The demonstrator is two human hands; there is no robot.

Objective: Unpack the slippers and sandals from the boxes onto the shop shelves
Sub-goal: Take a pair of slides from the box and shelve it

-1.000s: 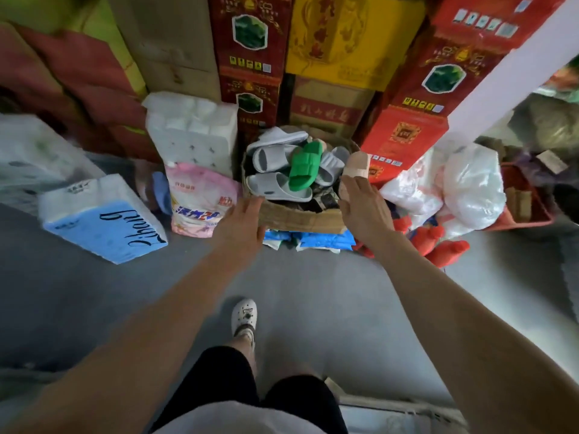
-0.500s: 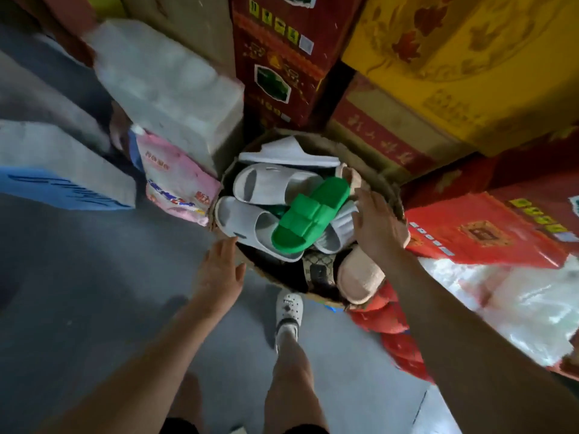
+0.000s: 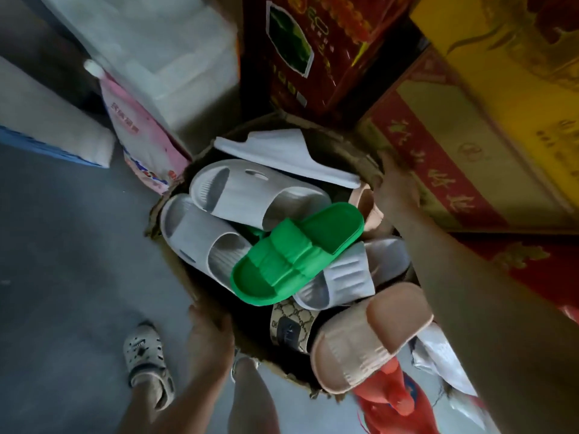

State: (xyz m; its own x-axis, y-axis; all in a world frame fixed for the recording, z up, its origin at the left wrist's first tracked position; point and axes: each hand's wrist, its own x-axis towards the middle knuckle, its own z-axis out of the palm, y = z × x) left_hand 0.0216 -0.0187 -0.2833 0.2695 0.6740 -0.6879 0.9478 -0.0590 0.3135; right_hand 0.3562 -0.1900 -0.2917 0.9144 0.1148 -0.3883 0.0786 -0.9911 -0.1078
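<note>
Legible writing: none really. Chinese print on the red carton (image 3: 316,54) and the red/beige carton (image 3: 454,170) too blurred to read; pink bag (image 3: 141,136) has red characters, unreadable. Patterned sandal (image 3: 291,324) carries a repeating monogram print, letters unclear.

Open cardboard box (image 3: 341,145) on the grey floor (image 3: 78,261), heaped with slides: green slipper (image 3: 297,255) on top, ribbed grey slippers (image 3: 250,195) under it, a white one (image 3: 282,151) at the far rim, beige slipper (image 3: 366,336) hanging over the near-right edge.

Left hand (image 3: 210,327) against the near rim, fingers curled on it. Right hand (image 3: 394,189) on the far-right rim, fingers hidden, grip can't be judged
</note>
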